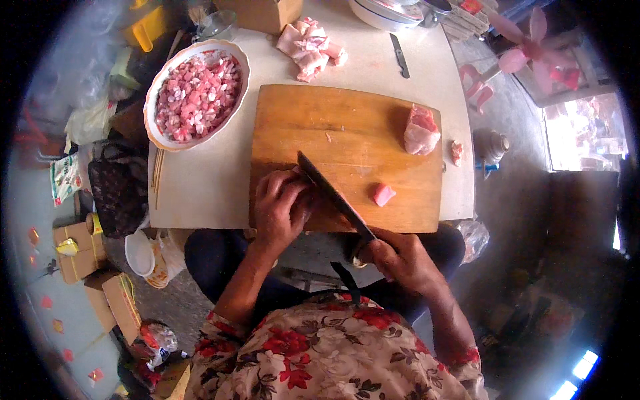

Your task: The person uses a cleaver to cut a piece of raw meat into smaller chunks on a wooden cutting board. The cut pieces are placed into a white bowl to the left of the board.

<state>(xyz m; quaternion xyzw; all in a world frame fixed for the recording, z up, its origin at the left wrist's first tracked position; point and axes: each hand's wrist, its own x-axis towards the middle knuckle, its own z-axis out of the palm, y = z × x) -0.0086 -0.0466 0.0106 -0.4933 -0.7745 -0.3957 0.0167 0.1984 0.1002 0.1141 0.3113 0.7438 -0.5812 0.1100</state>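
Note:
My right hand (402, 257) grips the handle of a kitchen knife (332, 195), whose blade slants up and left over the near edge of a wooden cutting board (350, 130). Beside the blade, on the board's near left part, my left hand (282, 200) has its fingers curled; whatever lies under them is hidden. A small piece of meat (384, 194) is on the board right of the blade. A larger chunk of meat (421, 131) sits near the board's far right corner. Diced meat fills a scalloped bowl (148, 117) at the far left.
Behind the board lie a heap of pale meat or skin pieces (312, 50) and a folding knife (400, 57). A meat scrap (457, 153) rests right of the board. Thin wooden sticks (158, 175) lie at the table's left edge. A cardboard box (260, 15) and white basin (385, 17) stand at the back.

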